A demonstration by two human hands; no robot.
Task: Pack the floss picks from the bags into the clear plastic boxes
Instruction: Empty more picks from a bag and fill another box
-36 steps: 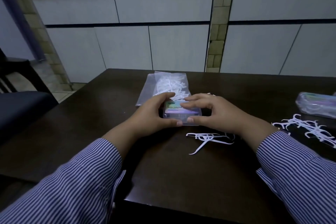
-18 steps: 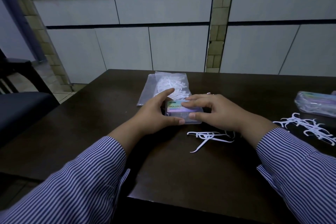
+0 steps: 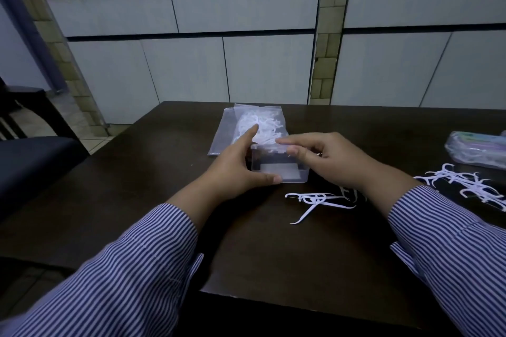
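Both hands, left (image 3: 235, 169) and right (image 3: 334, 161), grip your box (image 3: 279, 169) at centre frame; picks (image 3: 317, 200) lie just lower right, nearer your right.

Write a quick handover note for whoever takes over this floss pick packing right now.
Left hand grips the clear box at its left side; right hand pinches its lid at the far edge, apparently lifting it open.
Bag of picks lies just behind the box. Loose picks lie near the right wrist, another pile far right, beside a filled box.
Left to do: fill this box, close it, clear the loose picks.
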